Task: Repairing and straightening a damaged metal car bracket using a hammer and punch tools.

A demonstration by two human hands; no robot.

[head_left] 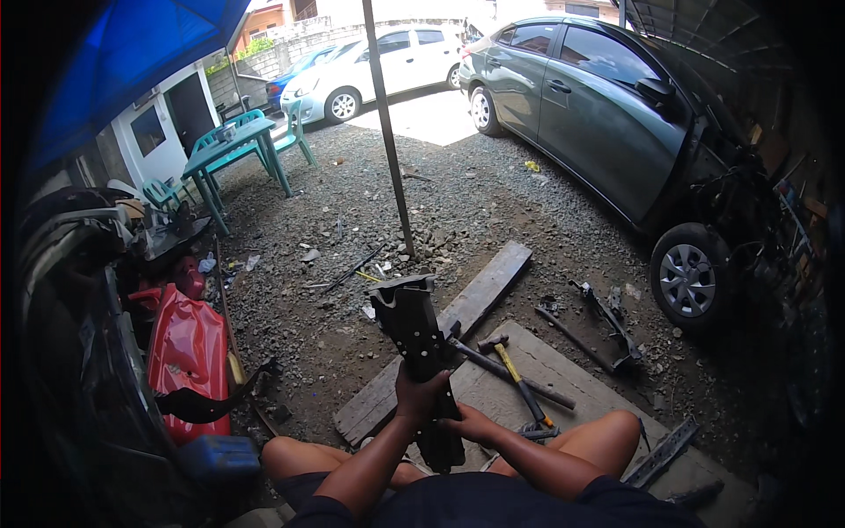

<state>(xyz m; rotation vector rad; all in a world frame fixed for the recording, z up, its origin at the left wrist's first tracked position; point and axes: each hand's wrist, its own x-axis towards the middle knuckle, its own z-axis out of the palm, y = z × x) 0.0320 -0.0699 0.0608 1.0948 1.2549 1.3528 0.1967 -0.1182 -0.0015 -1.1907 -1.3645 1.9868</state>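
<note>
A long black metal car part (pixel 414 321), channel-shaped and dotted with holes, stands tilted upright between my knees. My left hand (pixel 418 392) is closed around its middle. Lower down, on the right edge of the same part, my right hand (pixel 471 424) grips it, with some fingers hidden behind the metal. Just right of the part lie two hammers on a wooden board (pixel 563 387): a hammer with a yellow and black handle (pixel 521 385) and a hammer with a long dark handle (pixel 519 376).
A grey plank (pixel 484 295) runs diagonally behind the part. A metal bar (pixel 576 341) and a dark bracket (pixel 609 321) lie on gravel at right, near a partly dismantled dark car (pixel 607 114). A thin pole (pixel 387 132) rises ahead. Red body panels (pixel 189 352) lie at left.
</note>
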